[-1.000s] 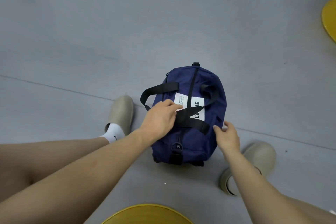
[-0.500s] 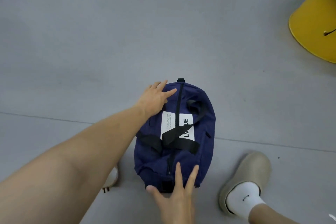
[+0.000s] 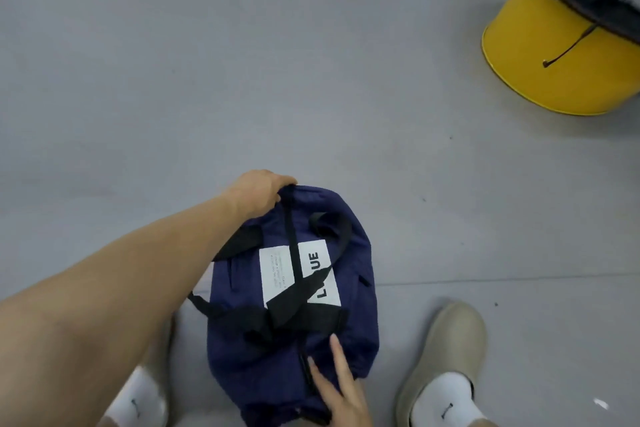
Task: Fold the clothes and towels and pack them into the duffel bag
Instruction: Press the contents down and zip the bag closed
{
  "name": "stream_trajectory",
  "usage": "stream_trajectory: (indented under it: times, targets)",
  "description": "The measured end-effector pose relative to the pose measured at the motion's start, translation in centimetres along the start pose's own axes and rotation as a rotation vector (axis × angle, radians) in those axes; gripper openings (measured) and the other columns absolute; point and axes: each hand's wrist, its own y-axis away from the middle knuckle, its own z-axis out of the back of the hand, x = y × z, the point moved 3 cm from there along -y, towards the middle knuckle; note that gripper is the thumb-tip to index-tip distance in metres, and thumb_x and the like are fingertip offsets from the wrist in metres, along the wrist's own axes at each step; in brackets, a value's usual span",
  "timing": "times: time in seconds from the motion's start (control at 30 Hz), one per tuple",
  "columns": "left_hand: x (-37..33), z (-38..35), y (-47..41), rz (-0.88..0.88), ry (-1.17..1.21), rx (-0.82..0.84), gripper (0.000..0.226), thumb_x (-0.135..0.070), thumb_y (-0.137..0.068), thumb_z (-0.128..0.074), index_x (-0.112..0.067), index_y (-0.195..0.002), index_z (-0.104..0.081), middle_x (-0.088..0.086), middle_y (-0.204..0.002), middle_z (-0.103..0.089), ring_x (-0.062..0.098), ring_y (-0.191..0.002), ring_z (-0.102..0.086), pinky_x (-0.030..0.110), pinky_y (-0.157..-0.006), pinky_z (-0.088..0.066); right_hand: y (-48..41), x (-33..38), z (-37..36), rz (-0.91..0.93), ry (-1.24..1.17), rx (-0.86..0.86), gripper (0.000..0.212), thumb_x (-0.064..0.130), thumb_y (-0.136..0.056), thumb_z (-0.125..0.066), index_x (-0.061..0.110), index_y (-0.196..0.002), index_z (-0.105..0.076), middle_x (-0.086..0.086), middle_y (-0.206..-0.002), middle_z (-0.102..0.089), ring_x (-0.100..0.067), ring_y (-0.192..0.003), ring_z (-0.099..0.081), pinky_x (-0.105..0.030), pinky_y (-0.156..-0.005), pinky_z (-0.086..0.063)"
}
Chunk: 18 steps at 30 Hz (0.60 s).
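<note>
1. The navy duffel bag [image 3: 235,350] lies on the grey floor [image 3: 173,80] between our two feet, with its zipper [image 3: 292,246] on top. The zipper seems closed.
2. Our left hand [image 3: 259,192] has its fingers curled over the far end of the bag and grips it. Our right hand [image 3: 343,392] rests with straight fingers on the near end and holds nothing.
3. The fabric sags and creases, so we judge the bag soft, light and not slippery. It would probably fold if we lifted it by one end.
4. For carrying, the black webbing handles [image 3: 301,315] are the safest hold. For opening, we think one hand should hold an end taut while the other pulls the zipper.
</note>
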Motion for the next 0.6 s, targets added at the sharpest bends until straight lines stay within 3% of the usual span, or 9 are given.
stream_trajectory:
  times: [0.07, 0.13, 0.17, 0.23, 0.27, 0.33, 0.47, 0.6]
  targets:
    - [1.6, 0.3, 0.9, 0.061, 0.053, -0.060, 0.048, -0.013, -0.096, -0.051, -0.027, -0.142, -0.049, 0.010, -0.129, -0.062, 0.034, -0.117, -0.056, 0.039, -0.095, -0.045, -2.5, -0.8, 2.0, -0.149, -0.167, -0.035, 0.065, 0.029, -0.083, -0.060, 0.068, -0.132, -0.044, 0.025, -0.160, -0.024, 0.012, -0.134, -0.034, -0.021, -0.103, -0.046]
    - [4.1, 0.9, 2.3, 0.165, 0.140, -0.115, 0.046, -0.012, -0.096, -0.052, -0.027, -0.140, -0.051, 0.010, -0.127, -0.064, 0.035, -0.115, -0.057, 0.039, -0.093, -0.045, -5.2, -1.2, 4.7, -0.279, -0.220, -0.031, 0.068, 0.014, -0.075, -0.059, 0.070, -0.115, -0.057, 0.032, -0.159, -0.021, -0.001, -0.129, -0.051, -0.024, -0.098, -0.049]
    - [5.5, 1.1, 3.2, 0.216, 0.183, -0.133, 0.045, -0.011, -0.096, -0.052, -0.026, -0.139, -0.052, 0.010, -0.125, -0.065, 0.036, -0.113, -0.058, 0.039, -0.092, -0.045, -6.9, -1.4, 5.9, -0.305, -0.251, -0.037, 0.060, 0.011, -0.076, -0.056, 0.060, -0.108, -0.065, 0.027, -0.160, -0.019, -0.001, -0.127, -0.053, -0.018, -0.099, -0.045]
    - [8.2, 1.2, 5.2, 0.307, 0.279, -0.137, 0.043, -0.012, -0.095, -0.055, -0.025, -0.136, -0.053, 0.010, -0.121, -0.066, 0.037, -0.109, -0.059, 0.038, -0.090, -0.046, -10.8, -3.1, 8.1, -0.355, -0.243, -0.082, 0.042, 0.005, -0.083, -0.052, 0.037, -0.103, -0.071, 0.016, -0.160, -0.019, -0.006, -0.131, -0.050, -0.013, -0.103, -0.037]
    - [9.4, 0.9, 6.4, 0.346, 0.335, -0.119, 0.042, -0.012, -0.095, -0.056, -0.024, -0.135, -0.053, 0.011, -0.118, -0.067, 0.036, -0.107, -0.060, 0.038, -0.090, -0.047, -13.0, -4.1, 9.0, -0.371, -0.200, -0.089, 0.040, 0.000, -0.087, -0.052, 0.032, -0.103, -0.071, 0.010, -0.161, -0.019, -0.014, -0.137, -0.047, -0.020, -0.107, -0.036]
    - [11.2, 0.2, 8.7, 0.411, 0.461, -0.079, 0.040, -0.015, -0.094, -0.061, -0.024, -0.133, -0.053, 0.013, -0.110, -0.070, 0.036, -0.100, -0.064, 0.041, -0.090, -0.052, -17.6, -6.2, 10.6, -0.418, -0.110, -0.078, 0.045, -0.005, -0.090, -0.053, 0.035, -0.100, -0.070, 0.002, -0.165, -0.017, -0.024, -0.141, -0.043, -0.032, -0.110, -0.038]
    - [10.2, -0.8, 12.0, 0.442, 0.742, -0.096, 0.032, -0.009, -0.095, -0.062, -0.022, -0.121, -0.051, 0.015, -0.089, -0.068, 0.035, -0.084, -0.068, 0.048, -0.076, -0.061, -26.8, -8.4, 12.8, -0.424, 0.063, -0.137, 0.039, 0.004, -0.094, -0.051, 0.029, -0.112, -0.073, -0.007, -0.164, -0.024, -0.035, -0.141, -0.041, -0.040, -0.112, -0.036]
    - [7.9, -2.2, 14.3, 0.406, 0.808, -0.065, 0.035, -0.009, -0.096, -0.060, -0.022, -0.126, -0.048, 0.013, -0.090, -0.070, 0.029, -0.079, -0.072, 0.043, -0.075, -0.060, -32.8, -7.8, 13.8, -0.463, 0.120, -0.168, 0.049, 0.001, -0.092, -0.043, 0.030, -0.120, -0.070, -0.008, -0.161, -0.032, -0.030, -0.145, -0.035, -0.032, -0.115, -0.028]
